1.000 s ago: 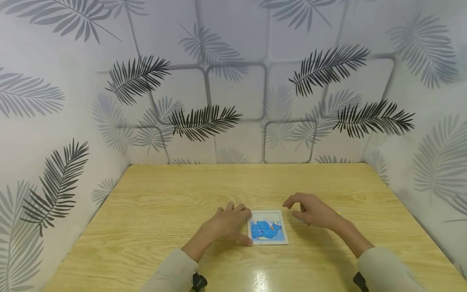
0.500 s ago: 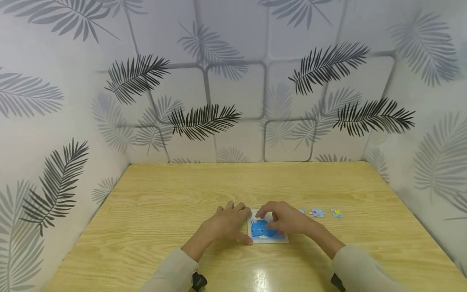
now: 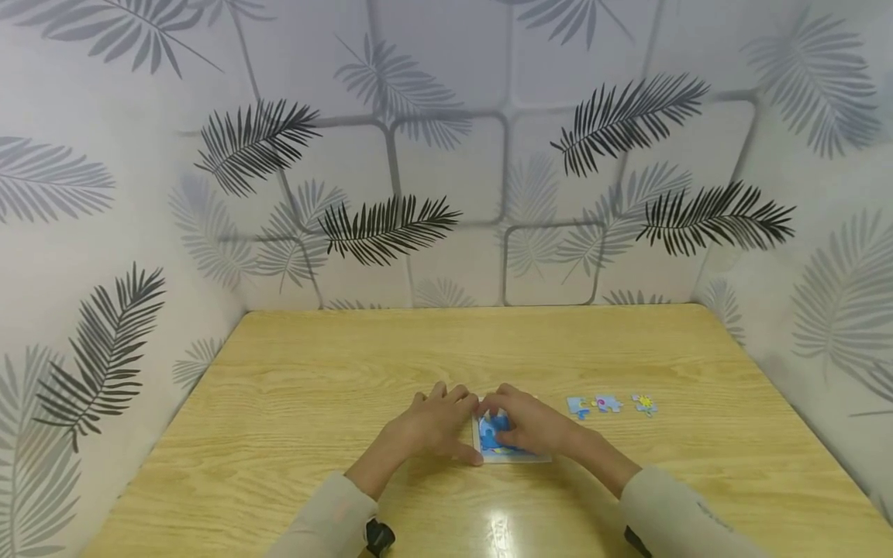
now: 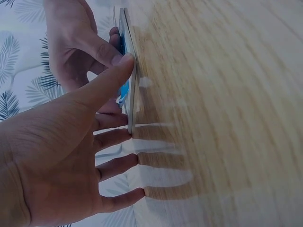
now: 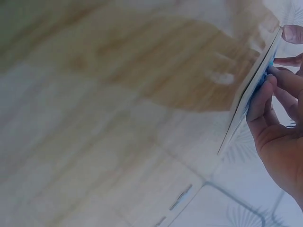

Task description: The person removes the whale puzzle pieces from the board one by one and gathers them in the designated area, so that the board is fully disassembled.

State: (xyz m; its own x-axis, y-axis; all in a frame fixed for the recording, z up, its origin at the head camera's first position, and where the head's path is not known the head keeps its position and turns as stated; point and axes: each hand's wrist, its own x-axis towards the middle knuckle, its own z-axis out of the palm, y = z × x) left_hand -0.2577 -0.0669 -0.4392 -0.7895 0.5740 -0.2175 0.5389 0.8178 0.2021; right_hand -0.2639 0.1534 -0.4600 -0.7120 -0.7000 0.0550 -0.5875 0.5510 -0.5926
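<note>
A small square jigsaw puzzle in a white-edged frame [image 3: 516, 459], its picture mainly blue, lies on the table. My left hand [image 3: 436, 425] rests at its left side with spread fingers, the thumb on the near corner and the index fingertip at the far one. The left wrist view shows that thumb on the frame's edge [image 4: 132, 90], the other fingertips down on the wood. My right hand [image 3: 533, 422] covers the puzzle's right part, index finger and thumb bent together. Between those fingertips in the right wrist view is a blue puzzle piece [image 5: 271, 65], mostly hidden by the fingers.
Right of the frame lie a light blue puzzle piece [image 3: 577, 407], one with a pink swirl [image 3: 608, 404] and one with a yellow sun [image 3: 645, 404]. The wooden table [image 3: 314, 372] ends at leaf-patterned walls [image 3: 446, 256] at the back and sides.
My right hand has moved left from above the loose pieces onto the puzzle, uncovering those pieces. Its fingers have closed in on the picture. My left hand has stayed at the frame.
</note>
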